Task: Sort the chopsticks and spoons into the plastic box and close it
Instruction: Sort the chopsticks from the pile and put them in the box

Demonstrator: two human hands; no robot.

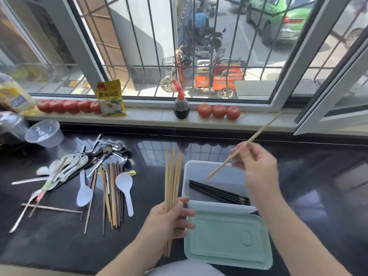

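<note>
**A:** What is in view at this moment?

**B:** A dark, glossy counter (pixel 298 176) seen from above, under a barred window. At lower centre the left hand (pixel 169 222) is curled around a bundle of pale bamboo chopsticks (pixel 172 180), held upright with the tips fanning slightly toward the top. At centre right the right hand (pixel 256 166) pinches a single pale chopstick (pixel 245 144) between thumb and fingertips; it slants from upper right down to lower left, its low end hovering above the open plastic box (pixel 186 176).

**A:** And the box itself?

**B:** White and translucent, at lower centre-right, just beside the bundle. Several black chopsticks (pixel 219 193) already lie along its bottom. Its pale green lid (pixel 227 238) lies flat on the counter against the box's near edge — so the box is not closed.

**A:** How much remains to sort?

**B:** A good deal, by the look of it. At centre left lies a loose heap: dark wooden chopsticks (pixel 113 196), two white plastic rice spoons (pixel 124 186), metal spoons (pixel 111 150) and white ceramic spoons (pixel 73 164), overlapping one another.

**A:** How should this step be done well?

**B:** My judgement — lower the single stick until it runs parallel to the black ones, then release it low so it does not bounce or cross them. The box looks barely longer than the sticks, so laying them lengthwise matters, and a flat, aligned layer should leave room for spoons and let the lid seat later. The left hand's bundle would go in best as one aligned group.
</note>
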